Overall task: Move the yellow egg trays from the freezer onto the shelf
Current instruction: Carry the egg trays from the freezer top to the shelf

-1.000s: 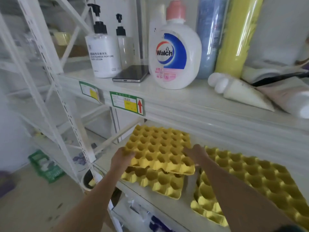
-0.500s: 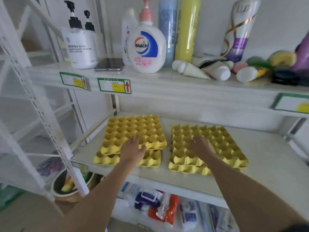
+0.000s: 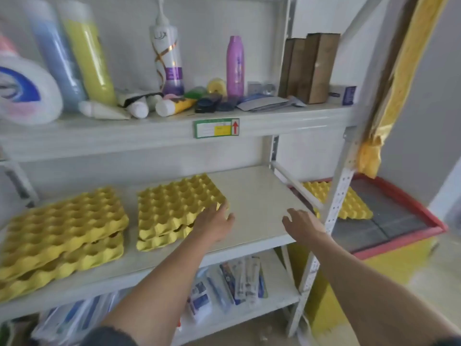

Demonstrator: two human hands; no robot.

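Both hands empty, fingers loose: left hand (image 3: 216, 224) beside stacked trays (image 3: 179, 208), right hand (image 3: 303, 224) over shelf (image 3: 257, 196); next, fetch freezer tray (image 3: 349, 203)

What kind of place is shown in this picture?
Probably a small shop or its stockroom: white metal shelving with a shelf price label, toiletry bottles such as a purple bottle, and a chest freezer beside it.
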